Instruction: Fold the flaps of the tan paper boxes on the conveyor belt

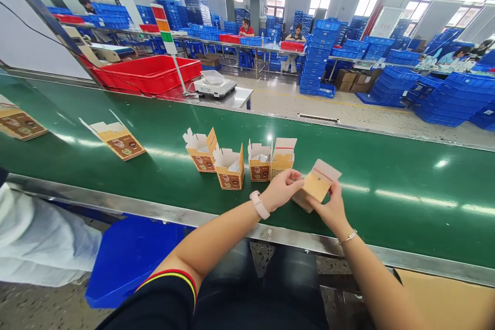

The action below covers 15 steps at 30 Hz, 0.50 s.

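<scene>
In the head view, both hands hold one carton (316, 186) over the green surface (386, 206): the left hand (281, 190)'s fingers pinch its left side, the right hand (331, 210)'s fingers grip its right and lower edges. Toward nine to ten o'clock from it stand four open cartons (229, 175), then two farther cartons (126, 145). One scale (215, 86) lies between ten and eleven o'clock.

Green conveyor belt (406, 191), open small boxes (229, 169) on it.
</scene>
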### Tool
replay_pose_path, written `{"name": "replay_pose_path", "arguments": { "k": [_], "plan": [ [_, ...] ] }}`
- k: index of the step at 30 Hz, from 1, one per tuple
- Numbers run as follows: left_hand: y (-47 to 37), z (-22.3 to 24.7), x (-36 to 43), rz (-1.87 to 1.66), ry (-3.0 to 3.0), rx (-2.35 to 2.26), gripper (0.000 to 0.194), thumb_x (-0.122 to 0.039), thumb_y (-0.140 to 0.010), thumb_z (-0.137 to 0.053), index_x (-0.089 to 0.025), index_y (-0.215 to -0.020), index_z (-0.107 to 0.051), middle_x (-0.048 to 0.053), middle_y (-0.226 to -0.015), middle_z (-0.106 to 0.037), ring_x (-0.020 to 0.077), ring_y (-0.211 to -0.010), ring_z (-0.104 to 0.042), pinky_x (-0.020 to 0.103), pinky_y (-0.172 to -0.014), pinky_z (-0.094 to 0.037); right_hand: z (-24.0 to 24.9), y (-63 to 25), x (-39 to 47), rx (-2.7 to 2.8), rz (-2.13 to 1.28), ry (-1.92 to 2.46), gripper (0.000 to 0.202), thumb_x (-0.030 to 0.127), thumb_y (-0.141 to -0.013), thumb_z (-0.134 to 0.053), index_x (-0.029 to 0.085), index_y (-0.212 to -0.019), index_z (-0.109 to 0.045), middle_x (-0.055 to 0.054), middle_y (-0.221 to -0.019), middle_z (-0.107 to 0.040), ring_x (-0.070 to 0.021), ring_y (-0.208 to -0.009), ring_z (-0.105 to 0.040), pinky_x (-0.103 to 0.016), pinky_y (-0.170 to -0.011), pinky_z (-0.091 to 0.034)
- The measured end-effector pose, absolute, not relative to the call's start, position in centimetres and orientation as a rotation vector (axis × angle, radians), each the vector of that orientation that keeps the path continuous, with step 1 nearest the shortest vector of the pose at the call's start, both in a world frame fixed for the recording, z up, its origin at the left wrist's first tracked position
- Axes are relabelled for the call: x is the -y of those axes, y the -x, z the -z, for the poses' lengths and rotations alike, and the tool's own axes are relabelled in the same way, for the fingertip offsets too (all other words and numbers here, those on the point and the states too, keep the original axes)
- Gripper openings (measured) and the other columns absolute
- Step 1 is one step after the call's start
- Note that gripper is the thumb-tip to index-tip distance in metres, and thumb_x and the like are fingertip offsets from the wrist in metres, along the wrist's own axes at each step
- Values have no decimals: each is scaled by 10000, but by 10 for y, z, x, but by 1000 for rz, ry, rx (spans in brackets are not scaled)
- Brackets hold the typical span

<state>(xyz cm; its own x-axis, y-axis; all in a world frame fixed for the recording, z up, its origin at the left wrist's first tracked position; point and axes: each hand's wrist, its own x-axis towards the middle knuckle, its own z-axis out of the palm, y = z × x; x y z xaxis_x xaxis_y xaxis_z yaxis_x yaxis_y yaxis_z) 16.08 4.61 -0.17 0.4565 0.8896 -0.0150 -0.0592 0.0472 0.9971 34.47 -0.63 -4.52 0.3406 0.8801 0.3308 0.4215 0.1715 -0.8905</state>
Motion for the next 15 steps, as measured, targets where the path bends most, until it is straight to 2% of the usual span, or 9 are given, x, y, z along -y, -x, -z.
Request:
{"name": "replay_pose_path", "arguments": {
  "k": [2,4,6,8,9,12,15],
  "plan": [
    [-145,6,-32,-855,-1320,-796,205,-293,-762,-678,-151,-895,-614,65,-901,-659,169,-862,-610,337,-875,-483,39,-377,4,1210,-450,1495,836,563,-554,-778,202,-1213,-410,-151,-1210,-520,-346,-1133,-525,-549,-978,-424],
    [-132,13,-24,-852,-1296,-821,193,-306,-757,-679,-157,-863,-618,53,-857,-660,156,-820,-605,315,-832,-493,30,-409,-3,1079,-286,1594,940,586,-548,-772,164,-1281,-363,-192,-1267,-469,-395,-1225,-439,-611,-1036,-330],
    [-125,19,-23,-891,-1272,-882,199,-325,-750,-680,-164,-848,-616,47,-844,-656,149,-795,-597,300,-796,-493,23,-425,-11,973,42,1688,1105,570,-518,-809,102,-1367,-280,-260,-1418,-279,-454,-1372,-171,-648,-1111,-116],
    [-123,24,-26,-962,-1260,-941,199,-337,-752,-672,-170,-841,-609,39,-831,-650,151,-793,-595,294,-785,-490,19,-419,-23,1076,158,1665,1190,553,-495,-839,93,-1413,-238,-252,-1496,-127,-445,-1408,20,-622,-1131,8],
    [-124,26,-29,-1000,-1265,-959,193,-337,-757,-664,-172,-841,-605,36,-827,-648,152,-795,-596,294,-786,-490,20,-408,-30,1208,94,1610,1192,548,-486,-849,116,-1422,-250,-227,-1512,-117,-429,-1415,25,-604,-1141,5],
    [-132,29,-36,-1074,-1336,-969,158,-316,-777,-636,-180,-850,-600,42,-868,-654,167,-836,-603,296,-780,-495,26,-362,-59,1580,-414,1339,1098,538,-458,-862,222,-1388,-369,-146,-1477,-291,-367,-1393,-226,-553,-1146,-179],
    [-139,34,-39,-1130,-1449,-969,206,-288,-799,-601,-182,-976,-610,79,-1010,-653,210,-963,-604,312,-780,-504,33,-332,-81,1553,-808,1161,910,587,-533,-811,256,-1314,-482,-108,-1365,-457,-311,-1280,-432,-512,-1079,-348]
  ]
}}
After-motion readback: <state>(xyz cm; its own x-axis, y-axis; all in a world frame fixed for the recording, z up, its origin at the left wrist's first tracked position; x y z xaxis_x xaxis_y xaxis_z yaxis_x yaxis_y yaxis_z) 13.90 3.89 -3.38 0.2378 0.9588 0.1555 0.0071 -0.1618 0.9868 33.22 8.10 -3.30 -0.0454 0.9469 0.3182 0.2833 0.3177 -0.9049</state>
